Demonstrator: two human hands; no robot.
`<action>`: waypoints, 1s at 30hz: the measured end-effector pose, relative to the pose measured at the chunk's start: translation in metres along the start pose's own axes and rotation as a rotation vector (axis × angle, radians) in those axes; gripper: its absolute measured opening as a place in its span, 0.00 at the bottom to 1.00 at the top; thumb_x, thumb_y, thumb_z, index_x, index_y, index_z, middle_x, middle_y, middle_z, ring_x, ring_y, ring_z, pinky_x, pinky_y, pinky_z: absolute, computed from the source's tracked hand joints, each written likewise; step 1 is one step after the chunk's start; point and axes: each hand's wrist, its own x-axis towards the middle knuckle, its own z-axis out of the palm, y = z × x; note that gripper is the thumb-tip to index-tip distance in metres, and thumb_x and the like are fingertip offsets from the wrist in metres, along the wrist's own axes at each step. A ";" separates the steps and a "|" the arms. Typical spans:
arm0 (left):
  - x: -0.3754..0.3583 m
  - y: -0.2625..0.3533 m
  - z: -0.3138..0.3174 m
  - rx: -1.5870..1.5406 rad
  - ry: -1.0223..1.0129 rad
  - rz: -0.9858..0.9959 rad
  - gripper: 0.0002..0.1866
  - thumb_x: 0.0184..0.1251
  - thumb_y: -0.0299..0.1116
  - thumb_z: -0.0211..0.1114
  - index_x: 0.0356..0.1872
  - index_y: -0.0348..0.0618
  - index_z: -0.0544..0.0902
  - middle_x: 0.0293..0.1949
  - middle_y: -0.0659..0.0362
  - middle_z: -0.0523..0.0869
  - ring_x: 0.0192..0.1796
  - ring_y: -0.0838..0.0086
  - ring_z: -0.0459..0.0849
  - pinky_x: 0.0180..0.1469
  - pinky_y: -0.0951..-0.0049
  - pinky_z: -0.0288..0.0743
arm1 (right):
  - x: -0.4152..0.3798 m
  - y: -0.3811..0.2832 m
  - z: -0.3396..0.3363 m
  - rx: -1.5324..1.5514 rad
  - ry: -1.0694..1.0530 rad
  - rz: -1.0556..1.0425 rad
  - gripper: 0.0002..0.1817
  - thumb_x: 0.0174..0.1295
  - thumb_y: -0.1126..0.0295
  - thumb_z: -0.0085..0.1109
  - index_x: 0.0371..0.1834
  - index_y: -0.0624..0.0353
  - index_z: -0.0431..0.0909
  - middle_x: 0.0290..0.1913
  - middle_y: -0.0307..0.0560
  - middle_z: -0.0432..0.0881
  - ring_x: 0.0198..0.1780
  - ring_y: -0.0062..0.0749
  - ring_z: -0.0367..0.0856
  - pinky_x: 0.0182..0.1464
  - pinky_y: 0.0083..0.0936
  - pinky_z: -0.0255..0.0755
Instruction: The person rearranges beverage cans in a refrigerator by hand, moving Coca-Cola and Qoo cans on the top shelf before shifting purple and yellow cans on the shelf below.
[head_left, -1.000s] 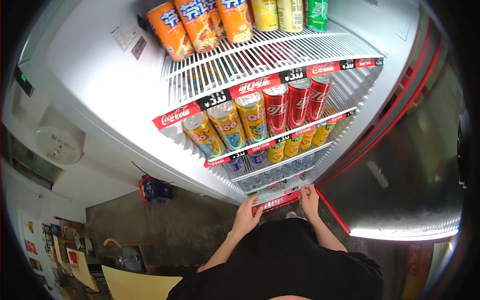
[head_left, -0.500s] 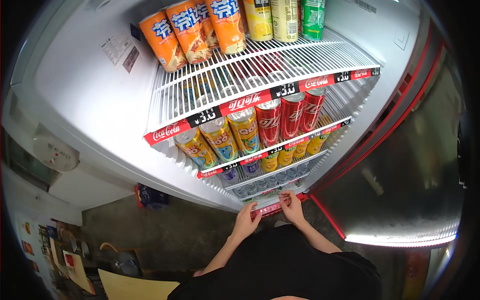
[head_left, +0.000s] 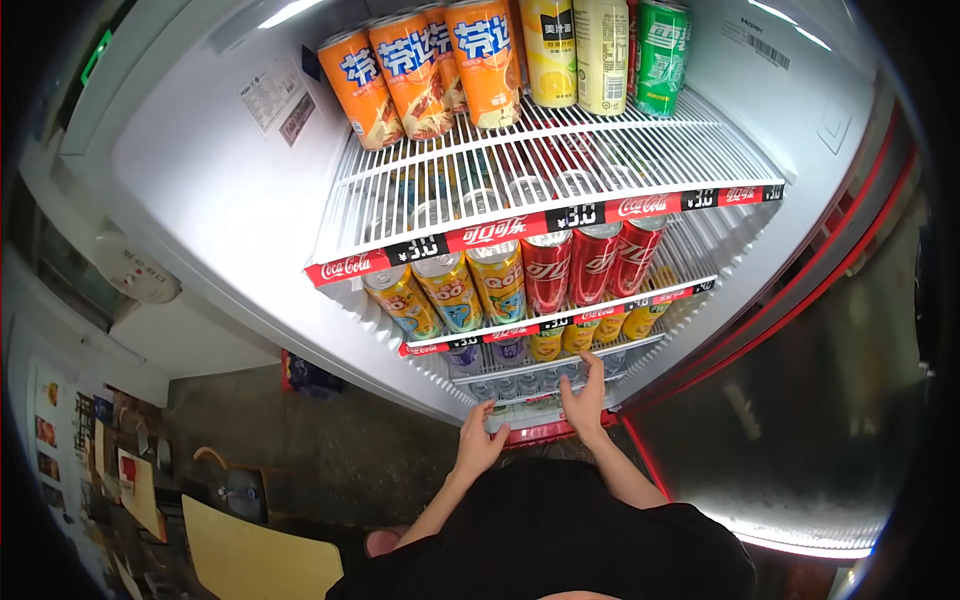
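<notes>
Both hands work at the foot of an open drinks cooler (head_left: 210, 190), seen from the head camera looking steeply down. Left hand (head_left: 478, 442) rests with loosely spread fingers on the front edge of the lowest shelf (head_left: 530, 408), holding nothing that can be made out. Right hand (head_left: 583, 398) reaches a little higher and deeper, fingers extended and apart, its tips at the row of small bottles (head_left: 520, 383) on that bottom level; whether a finger has closed round one is too small to tell.

Above them, a shelf carries yellow cans (head_left: 575, 336) and purple ones, then a row of cartoon-printed cans (head_left: 450, 290) beside red cola cans (head_left: 590, 262), and the top wire rack holds orange cans (head_left: 420, 65), two pale yellow cans and a green one (head_left: 662, 42). The glass door (head_left: 800, 400) stands swung open to the right.

To do this well, I judge the left hand should steady itself on the shelf lip while the right takes one bottle by its body, not its cap, and lifts it straight clear of its neighbours. Packed rows topple easily, so a slow, upright pull suits best, with the elbow kept off the door.
</notes>
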 end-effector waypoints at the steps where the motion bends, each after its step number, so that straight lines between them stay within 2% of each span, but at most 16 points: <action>1: 0.001 0.001 0.000 0.000 0.002 -0.012 0.28 0.66 0.30 0.73 0.64 0.35 0.75 0.58 0.44 0.84 0.62 0.53 0.84 0.64 0.58 0.78 | 0.005 0.001 0.001 -0.021 0.002 -0.011 0.30 0.59 0.77 0.67 0.66 0.66 0.69 0.62 0.59 0.75 0.63 0.53 0.76 0.67 0.41 0.69; 5: 0.010 0.001 0.006 0.018 0.038 -0.003 0.28 0.66 0.30 0.72 0.65 0.36 0.75 0.59 0.45 0.84 0.63 0.54 0.84 0.67 0.58 0.76 | 0.014 0.008 0.006 -0.084 0.007 0.010 0.32 0.59 0.75 0.68 0.66 0.69 0.66 0.63 0.66 0.72 0.68 0.62 0.70 0.72 0.47 0.64; 11: 0.020 0.007 0.015 0.044 0.092 0.029 0.29 0.65 0.29 0.72 0.66 0.36 0.74 0.60 0.43 0.82 0.64 0.50 0.82 0.68 0.57 0.75 | 0.015 0.025 0.008 -0.071 0.041 0.028 0.37 0.60 0.74 0.69 0.70 0.72 0.61 0.65 0.71 0.66 0.70 0.68 0.66 0.74 0.50 0.61; 15: 0.018 0.013 0.024 0.058 0.136 0.045 0.31 0.65 0.29 0.72 0.68 0.35 0.71 0.64 0.41 0.77 0.69 0.47 0.77 0.71 0.56 0.70 | 0.013 0.035 0.012 -0.123 0.038 0.010 0.38 0.61 0.74 0.69 0.71 0.74 0.60 0.67 0.72 0.65 0.71 0.70 0.65 0.74 0.50 0.61; 18: 0.024 0.016 0.028 0.110 0.220 0.146 0.33 0.65 0.30 0.72 0.69 0.33 0.69 0.67 0.39 0.75 0.70 0.45 0.74 0.72 0.54 0.68 | 0.013 0.038 0.013 -0.145 0.026 0.002 0.37 0.62 0.73 0.70 0.70 0.75 0.60 0.67 0.73 0.65 0.71 0.71 0.65 0.74 0.51 0.62; 21: 0.037 0.010 0.032 0.155 0.199 0.118 0.38 0.66 0.32 0.71 0.72 0.28 0.63 0.69 0.35 0.70 0.71 0.41 0.71 0.74 0.51 0.65 | 0.017 0.042 0.011 -0.130 0.007 -0.010 0.37 0.62 0.73 0.70 0.70 0.75 0.61 0.66 0.74 0.66 0.70 0.72 0.66 0.72 0.52 0.63; 30: 0.091 -0.006 0.054 0.197 0.273 0.023 0.46 0.64 0.42 0.76 0.72 0.23 0.62 0.68 0.31 0.73 0.70 0.37 0.73 0.72 0.52 0.68 | 0.026 0.039 0.010 -0.193 -0.005 -0.046 0.40 0.60 0.71 0.70 0.73 0.74 0.60 0.61 0.73 0.70 0.66 0.72 0.68 0.68 0.54 0.65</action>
